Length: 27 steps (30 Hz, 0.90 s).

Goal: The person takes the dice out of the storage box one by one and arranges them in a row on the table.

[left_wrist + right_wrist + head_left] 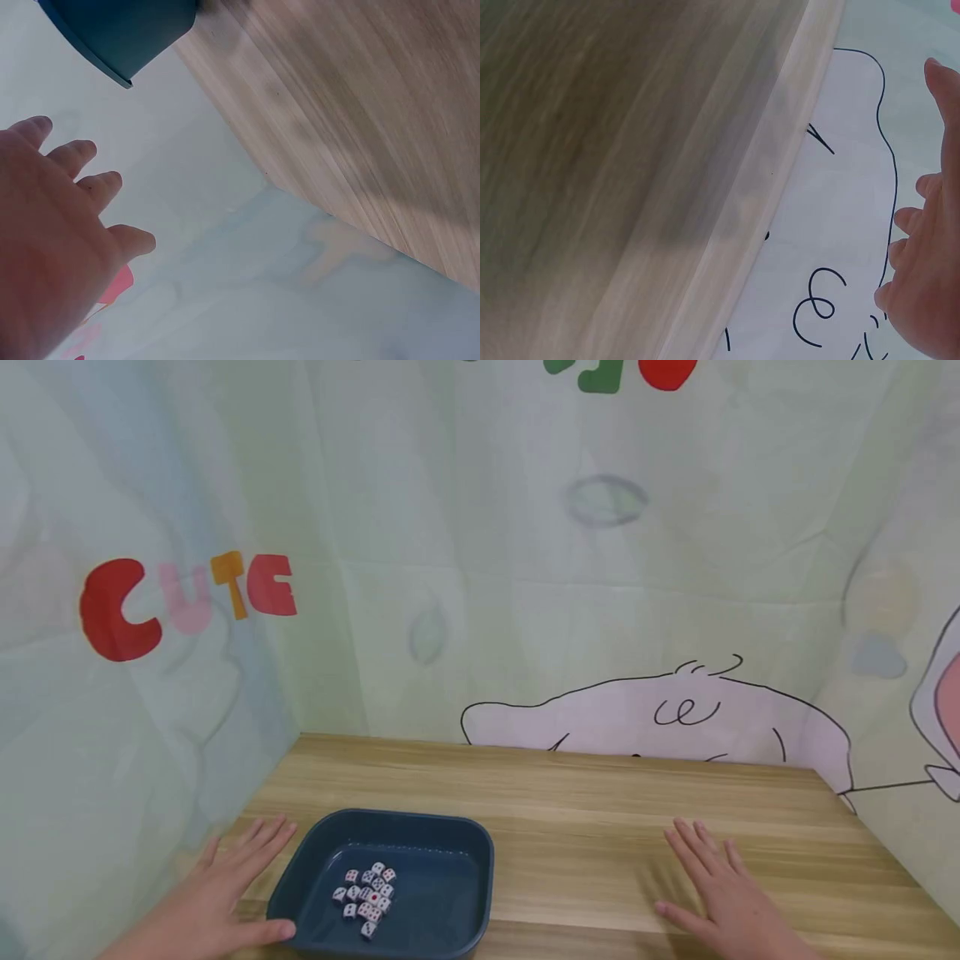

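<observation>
A dark blue tray [442, 906] stands on the left part of the wooden table, and one wall of the tray [127, 37] shows at the top of the left wrist view. Several small white dice [366, 893] with red and dark pips lie bunched together in its left half. My left hand [217, 893] is beside the tray's left side, fingers spread and holding nothing. Well to the right of the tray, my right hand [731, 893] is held over the table, its fingers extended and nothing in them. The right wrist view shows that hand [930, 240] at its right edge.
The wood-grain table [570, 827] reaches back to a pale fabric backdrop [450, 527] with cartoon drawings and coloured letters. The same kind of fabric hangs along the left and right sides.
</observation>
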Tool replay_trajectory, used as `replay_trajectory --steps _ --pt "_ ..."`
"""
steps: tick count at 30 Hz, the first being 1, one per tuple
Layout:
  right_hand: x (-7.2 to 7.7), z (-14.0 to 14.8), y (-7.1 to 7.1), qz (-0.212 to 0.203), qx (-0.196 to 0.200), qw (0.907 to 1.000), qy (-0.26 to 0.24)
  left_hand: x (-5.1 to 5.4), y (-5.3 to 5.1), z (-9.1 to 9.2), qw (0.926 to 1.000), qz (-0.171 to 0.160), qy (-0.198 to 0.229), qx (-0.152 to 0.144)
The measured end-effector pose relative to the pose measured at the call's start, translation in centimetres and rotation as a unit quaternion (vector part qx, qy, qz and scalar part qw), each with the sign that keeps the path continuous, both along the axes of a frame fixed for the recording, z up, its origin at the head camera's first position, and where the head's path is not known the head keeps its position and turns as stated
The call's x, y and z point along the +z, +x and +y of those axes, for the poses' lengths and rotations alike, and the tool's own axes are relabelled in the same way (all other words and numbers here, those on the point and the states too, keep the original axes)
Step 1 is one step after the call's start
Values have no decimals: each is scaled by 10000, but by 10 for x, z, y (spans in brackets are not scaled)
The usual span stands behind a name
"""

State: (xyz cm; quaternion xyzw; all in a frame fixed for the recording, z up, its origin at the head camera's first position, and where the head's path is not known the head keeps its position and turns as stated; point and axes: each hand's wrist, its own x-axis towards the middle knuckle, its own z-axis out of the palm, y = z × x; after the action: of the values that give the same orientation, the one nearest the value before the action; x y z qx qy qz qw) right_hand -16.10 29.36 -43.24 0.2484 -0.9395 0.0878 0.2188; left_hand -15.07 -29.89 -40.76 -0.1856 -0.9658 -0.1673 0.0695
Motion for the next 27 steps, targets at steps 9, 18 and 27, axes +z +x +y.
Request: replay_trajectory --steps 9,18,27 --pt "3 -2 0 173 33 9998 20 -2 1 -3 9996 242 86 -116" --pt "16 -15 2 58 73 9999 -63 -7 6 -12 9961 183 756 -429" --pt "37 -57 -7 -124 301 9965 -771 3 -7 -28 9453 -2021 2409 -872"
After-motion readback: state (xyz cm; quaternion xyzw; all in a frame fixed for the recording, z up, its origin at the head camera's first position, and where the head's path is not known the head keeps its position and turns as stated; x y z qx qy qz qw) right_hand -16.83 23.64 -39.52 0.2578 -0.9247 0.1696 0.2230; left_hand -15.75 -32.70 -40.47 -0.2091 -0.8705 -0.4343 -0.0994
